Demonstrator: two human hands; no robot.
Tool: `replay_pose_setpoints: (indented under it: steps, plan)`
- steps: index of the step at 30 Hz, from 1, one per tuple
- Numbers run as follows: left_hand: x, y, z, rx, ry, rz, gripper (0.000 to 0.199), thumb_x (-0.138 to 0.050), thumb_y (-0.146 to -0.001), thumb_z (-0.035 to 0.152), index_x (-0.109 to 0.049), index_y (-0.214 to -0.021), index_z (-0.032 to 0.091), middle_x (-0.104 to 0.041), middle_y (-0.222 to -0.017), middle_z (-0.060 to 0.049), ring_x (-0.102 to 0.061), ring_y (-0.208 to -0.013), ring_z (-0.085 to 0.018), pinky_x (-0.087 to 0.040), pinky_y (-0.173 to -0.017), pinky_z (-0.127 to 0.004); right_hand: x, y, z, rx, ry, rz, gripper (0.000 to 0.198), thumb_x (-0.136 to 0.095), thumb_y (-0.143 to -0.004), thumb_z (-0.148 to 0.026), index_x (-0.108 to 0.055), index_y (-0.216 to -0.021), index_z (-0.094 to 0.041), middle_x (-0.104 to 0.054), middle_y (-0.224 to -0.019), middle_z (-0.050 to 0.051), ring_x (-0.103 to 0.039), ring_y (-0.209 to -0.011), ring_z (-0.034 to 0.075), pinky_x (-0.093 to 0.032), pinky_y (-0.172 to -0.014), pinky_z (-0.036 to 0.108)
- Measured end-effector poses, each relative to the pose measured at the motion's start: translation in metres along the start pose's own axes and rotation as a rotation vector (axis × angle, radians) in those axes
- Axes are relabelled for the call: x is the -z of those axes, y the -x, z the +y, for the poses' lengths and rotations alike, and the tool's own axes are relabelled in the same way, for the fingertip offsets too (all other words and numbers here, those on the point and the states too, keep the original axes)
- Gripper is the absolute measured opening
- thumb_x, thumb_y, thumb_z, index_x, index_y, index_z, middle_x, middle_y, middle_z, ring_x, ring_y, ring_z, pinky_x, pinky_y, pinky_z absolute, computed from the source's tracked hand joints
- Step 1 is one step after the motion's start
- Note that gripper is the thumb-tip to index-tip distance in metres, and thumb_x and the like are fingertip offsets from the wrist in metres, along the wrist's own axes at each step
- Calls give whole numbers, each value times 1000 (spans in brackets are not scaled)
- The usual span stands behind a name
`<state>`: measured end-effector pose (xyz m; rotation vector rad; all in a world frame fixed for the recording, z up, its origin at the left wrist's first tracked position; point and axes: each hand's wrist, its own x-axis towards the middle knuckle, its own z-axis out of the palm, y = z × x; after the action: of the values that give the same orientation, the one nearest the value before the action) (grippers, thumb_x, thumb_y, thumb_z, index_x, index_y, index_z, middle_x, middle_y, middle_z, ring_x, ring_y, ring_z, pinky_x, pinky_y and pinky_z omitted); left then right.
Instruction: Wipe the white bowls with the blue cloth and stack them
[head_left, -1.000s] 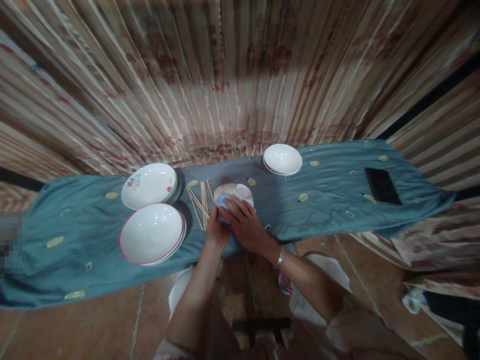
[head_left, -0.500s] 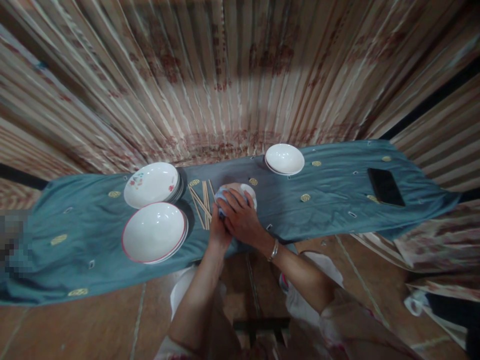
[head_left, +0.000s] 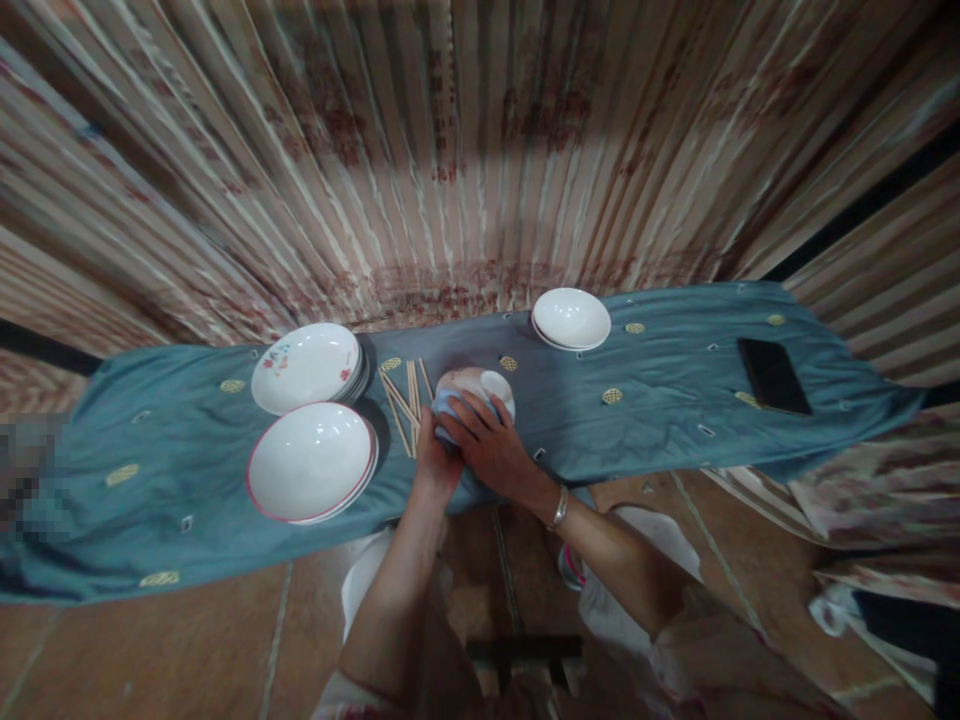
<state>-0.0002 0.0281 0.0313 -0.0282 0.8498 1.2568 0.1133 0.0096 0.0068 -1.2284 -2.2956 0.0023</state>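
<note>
Near the front edge of the cloth-covered table, a small bowl (head_left: 469, 379) is tipped with its underside up, its round white foot showing. My left hand (head_left: 437, 458) grips the bowl from the left and below, its fingers mostly hidden. Across the bowl's outside lies my right hand (head_left: 487, 440), pressing a light blue cloth (head_left: 445, 412) against it. Most of that cloth is under the fingers. Just left of the bowl, several wooden chopsticks (head_left: 403, 405) lie loosely, some crossing each other.
A stack of floral plates (head_left: 304, 365) stands at the left, behind stacked red-rimmed bowls (head_left: 307, 465). White bowls (head_left: 571, 318) sit at the back right. A black flat device (head_left: 772, 375) lies far right on the teal tablecloth (head_left: 652, 420). Curtains (head_left: 480, 180) hang behind.
My right hand has shifted slightly down toward me over the bowl, so more of the bowl's underside shows. The left hand keeps its hold. The view has shifted a little.
</note>
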Motion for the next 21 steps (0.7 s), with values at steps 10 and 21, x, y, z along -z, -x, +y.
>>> replay_pose_setpoints:
  steps: [10, 21]
  plan:
    - [-5, 4, 8, 40, -62, 21, 47, -38, -104, 45, -72, -90, 16, -75, -73, -6, -72, -69, -16, -58, -66, -25, 1, 19, 10, 57, 54, 3, 49, -44, -103, -17, -47, -151, -22, -50, -157, 11, -34, -152, 26, -27, -125, 54]
    - [0, -3, 6, 21, -68, -72, 49, -38, -103, 48, -75, -107, 15, -77, -81, -8, -76, -87, -22, -59, -84, -33, 5, 40, 21, 71, 107, -7, 52, -44, -100, -12, -45, -152, -22, -48, -158, 11, -34, -152, 25, -26, -124, 52]
